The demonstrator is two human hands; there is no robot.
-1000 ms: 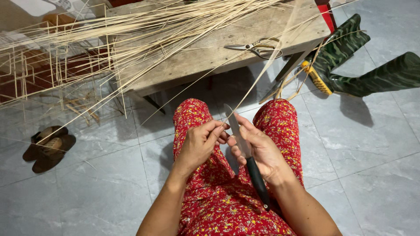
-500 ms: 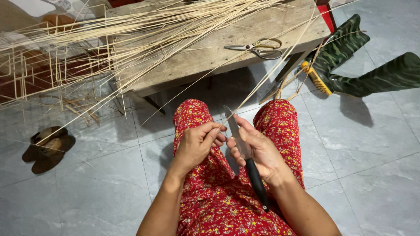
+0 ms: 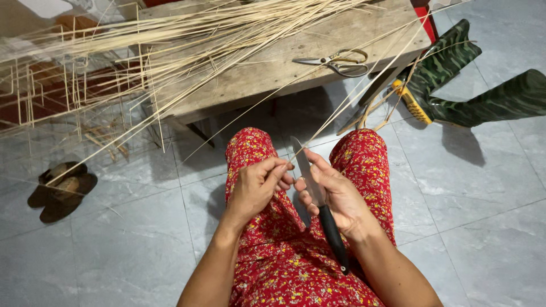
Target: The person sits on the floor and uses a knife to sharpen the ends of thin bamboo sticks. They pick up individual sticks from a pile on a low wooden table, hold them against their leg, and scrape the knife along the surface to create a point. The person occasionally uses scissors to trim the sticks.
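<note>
Scissors (image 3: pixel 336 61) lie on the bench (image 3: pixel 273 74) beside strips (image 3: pixel 187 34); boots (image 3: pixel 466 85) right, sandals (image 3: pixel 61 190) left.

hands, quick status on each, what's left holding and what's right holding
Left hand: closed, fingertips pinching the near end of a thin bamboo strip.
Right hand: closed around a black-handled knife, blade pointing away, against the strip.

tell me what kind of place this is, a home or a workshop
Probably a home craft space where thin cane or bamboo strips are worked. A low wooden bench carries a heap of pale strips and scissors; the floor is grey tile, with sandals and rubber boots lying about.
</note>
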